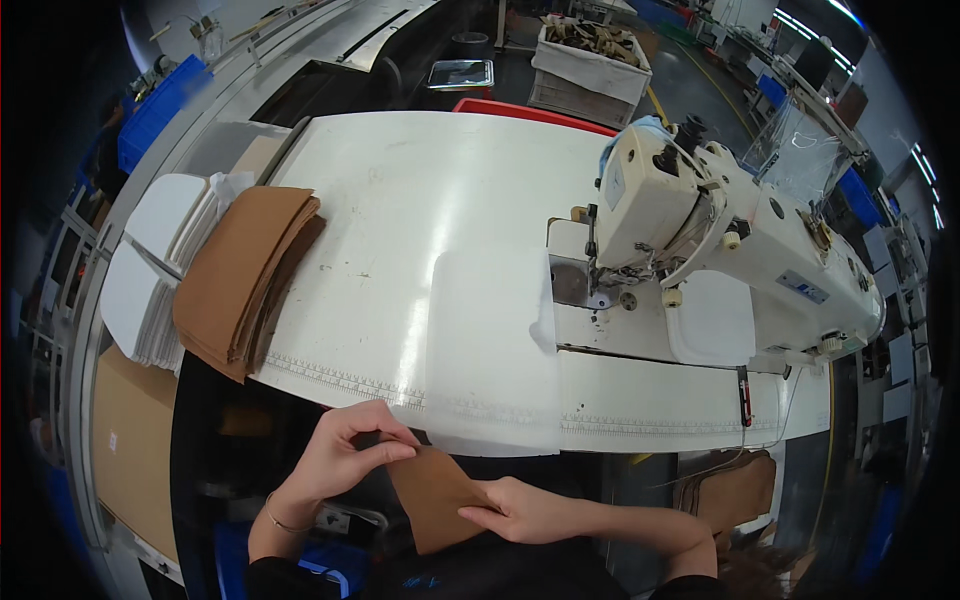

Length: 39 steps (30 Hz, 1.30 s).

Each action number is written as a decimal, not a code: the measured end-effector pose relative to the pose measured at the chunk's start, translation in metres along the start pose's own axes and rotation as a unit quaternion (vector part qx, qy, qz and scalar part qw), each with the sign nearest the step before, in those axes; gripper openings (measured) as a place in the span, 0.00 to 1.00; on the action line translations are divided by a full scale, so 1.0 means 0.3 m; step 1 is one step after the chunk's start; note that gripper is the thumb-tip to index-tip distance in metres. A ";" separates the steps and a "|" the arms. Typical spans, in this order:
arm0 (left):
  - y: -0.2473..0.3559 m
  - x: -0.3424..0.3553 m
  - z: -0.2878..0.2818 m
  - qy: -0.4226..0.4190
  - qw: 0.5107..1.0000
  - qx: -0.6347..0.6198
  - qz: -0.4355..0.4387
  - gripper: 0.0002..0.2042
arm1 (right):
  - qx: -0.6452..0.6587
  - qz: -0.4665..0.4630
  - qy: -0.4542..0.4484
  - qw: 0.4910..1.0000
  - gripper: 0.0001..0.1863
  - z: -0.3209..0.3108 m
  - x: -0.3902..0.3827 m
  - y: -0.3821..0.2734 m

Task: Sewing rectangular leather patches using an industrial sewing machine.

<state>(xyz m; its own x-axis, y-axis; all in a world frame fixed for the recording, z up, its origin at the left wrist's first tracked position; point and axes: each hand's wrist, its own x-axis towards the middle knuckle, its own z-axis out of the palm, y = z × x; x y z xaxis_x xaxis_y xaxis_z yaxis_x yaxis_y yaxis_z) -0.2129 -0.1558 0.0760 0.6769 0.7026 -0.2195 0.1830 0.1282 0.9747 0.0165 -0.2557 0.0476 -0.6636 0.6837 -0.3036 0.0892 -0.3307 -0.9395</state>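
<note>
My left hand (355, 452) pinches the upper corner of a brown leather-like piece (435, 495) between thumb and fingertips. On its right edge, my right hand (517, 508) grips the same piece, thumb on top. The piece hangs in front of the table's near edge, close to my body, its upper part bent. Just beyond it, a thin, whitish, see-through sheet (490, 350) lies over the table and its front edge. To the right stands a cream sewing machine (655, 210), with a white rounded panel (712, 318) lying on its bed. No hand touches the machine.
At the table's left end sits a stack of brown pieces (240, 275), beside stacked white rounded panels (140, 310). A small red-and-black tool (744, 397) lies near the front edge. More brown pieces (738, 490) are at the lower right. Behind the table stands a scrap-filled bin (590, 75).
</note>
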 end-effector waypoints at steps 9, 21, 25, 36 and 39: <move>0.259 0.375 -0.060 0.174 0.904 0.318 0.225 0.03 | 0.201 -0.062 0.146 0.967 0.20 0.014 -0.121 0.050; 0.075 0.807 0.118 -0.016 0.898 0.409 0.159 0.07 | 0.266 0.080 0.111 0.954 0.25 -0.056 -0.122 0.126; 0.084 0.695 0.125 -0.066 0.924 0.333 0.174 0.07 | -0.216 -0.029 0.111 0.970 0.20 -0.141 -0.226 0.056; 0.140 0.630 0.143 -0.100 0.988 0.111 0.026 0.02 | 0.005 -0.056 0.362 0.931 0.13 -0.433 -0.065 -0.059; 0.135 0.631 0.135 -0.108 0.990 0.088 0.029 0.03 | 0.028 -0.019 0.360 0.932 0.11 -0.426 -0.062 -0.057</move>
<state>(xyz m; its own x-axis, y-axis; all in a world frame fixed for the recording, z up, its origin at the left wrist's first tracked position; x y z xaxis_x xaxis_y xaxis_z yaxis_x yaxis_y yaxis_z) -0.0484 -0.0460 0.0724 0.8228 0.5370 -0.1859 0.2482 -0.0453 0.9677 0.1222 -0.1796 0.0492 0.0063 0.9486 -0.3163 0.0234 -0.3164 -0.9483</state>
